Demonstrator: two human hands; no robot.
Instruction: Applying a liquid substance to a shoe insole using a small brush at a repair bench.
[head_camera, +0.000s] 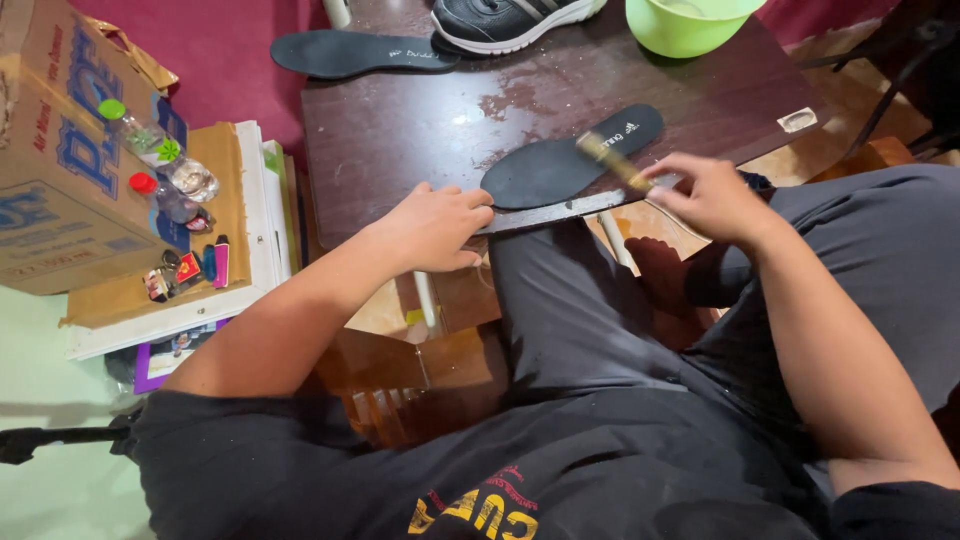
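A black insole (570, 160) lies flat near the front edge of a small dark wooden counter (400, 120), its heel toward the person and its toe pointing up and to the right. The left hand (435, 228) rests at the counter's front edge with its fingers (470, 205) curled and pressed against the heel end, apparently pinning the insole so it cannot slide. The right hand (705, 195) is closed around the handle of a brush (612, 160), blurred by motion, whose head sits over the middle of the insole.

The insole lies so close to the front edge that it seems to overhang it slightly above the person's lap, so there is little room on that side. Behind it, the counter surface is bare and wet-looking in patches. Farther back stand a black sneaker (510, 20) and a green plastic bowl (685, 25), well apart from the hands. A second black insole (360, 52) overhangs the counter's far left corner. To the left, a cardboard box (60, 170), two plastic bottles (165, 165) and small items crowd a low stack beside the counter.
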